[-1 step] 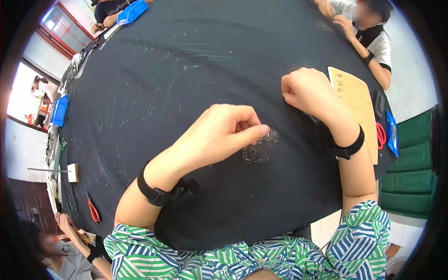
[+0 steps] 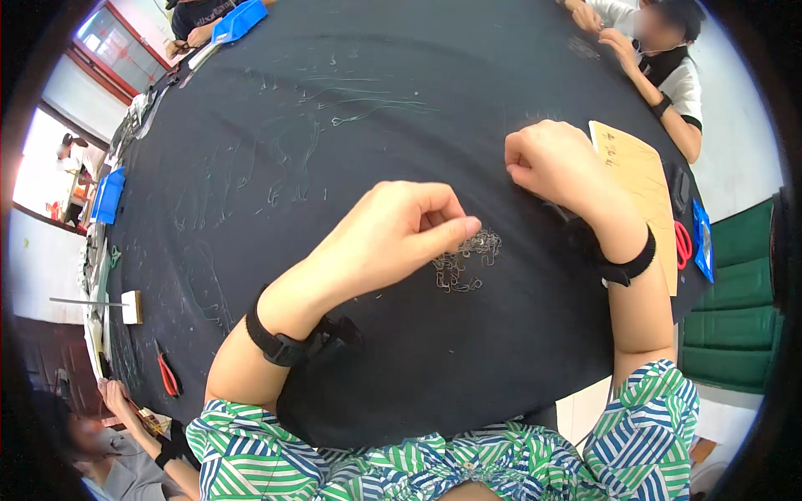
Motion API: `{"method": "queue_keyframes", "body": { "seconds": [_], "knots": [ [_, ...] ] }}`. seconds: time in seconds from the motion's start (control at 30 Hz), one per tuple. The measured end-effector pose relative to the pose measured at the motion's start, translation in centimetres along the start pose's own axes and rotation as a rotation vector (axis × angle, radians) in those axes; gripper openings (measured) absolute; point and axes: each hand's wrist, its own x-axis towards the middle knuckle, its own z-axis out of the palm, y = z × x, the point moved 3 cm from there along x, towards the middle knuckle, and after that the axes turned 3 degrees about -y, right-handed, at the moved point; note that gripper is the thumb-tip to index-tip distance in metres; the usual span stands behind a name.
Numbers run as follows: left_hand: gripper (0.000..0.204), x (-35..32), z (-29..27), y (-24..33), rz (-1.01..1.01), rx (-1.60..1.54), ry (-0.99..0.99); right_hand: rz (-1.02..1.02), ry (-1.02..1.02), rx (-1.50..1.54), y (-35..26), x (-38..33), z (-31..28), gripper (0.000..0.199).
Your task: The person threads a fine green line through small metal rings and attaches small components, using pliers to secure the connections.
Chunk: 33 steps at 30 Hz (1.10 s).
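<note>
Thumb and forefinger of my left hand are pinched together just above a small loose pile of metal fish hooks on the dark cloth. Whatever sits in that pinch, if anything, is too small to make out. My right hand is closed, farther off and to the right, its fingers curled towards the left. Its fingertips are mostly hidden, so I cannot see what it holds. Beside the right wrist lies a tan paper envelope with thin strands on it.
Green fishing lines with small hooks lie spread over the black cloth. Red-handled pliers are at left, red-handled scissors and a blue packet at right. Blue trays line the left edge. Other people sit around the table.
My left hand has risen very slightly in the picture, still pinched over the hooks. The right hand stays nearly where it was.
</note>
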Motion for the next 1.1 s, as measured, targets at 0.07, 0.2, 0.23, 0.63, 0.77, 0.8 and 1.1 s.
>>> {"method": "queue_keyframes", "body": {
  "seconds": [0.07,0.2,0.23,0.63,0.77,0.8,1.1],
  "knots": [
    [0.023,0.2,-0.8,-0.4,-0.031,0.009,0.072,-0.05,-0.012,0.176,0.0,0.1,-0.7,0.007],
    [0.021,0.4,-1.3,-0.6,0.219,0.301,0.356,-0.15,-0.064,0.524,-1.3,-0.1,-2.6,0.012],
    [0.021,0.6,-0.9,-0.8,0.214,0.304,0.359,-0.155,-0.064,0.528,-1.8,-0.3,-3.0,0.012],
    [0.031,-0.4,-1.2,0.9,0.284,-0.36,0.236,-0.102,-0.167,1.209,-4.0,-0.7,-5.5,0.023],
    [0.03,-0.5,-1.2,0.9,0.243,-0.54,0.252,-0.071,-0.174,1.339,-3.8,-0.5,-4.9,0.017],
    [0.028,-0.6,-1.3,0.9,0.211,-0.558,0.247,-0.071,-0.174,1.375,-3.8,-0.5,-4.7,0.016],
    [0.018,-0.5,-1.4,0.8,0.189,-0.384,0.346,-0.092,-0.072,1.26,-3.6,-0.3,-4.2,0.02]
  ]
}}
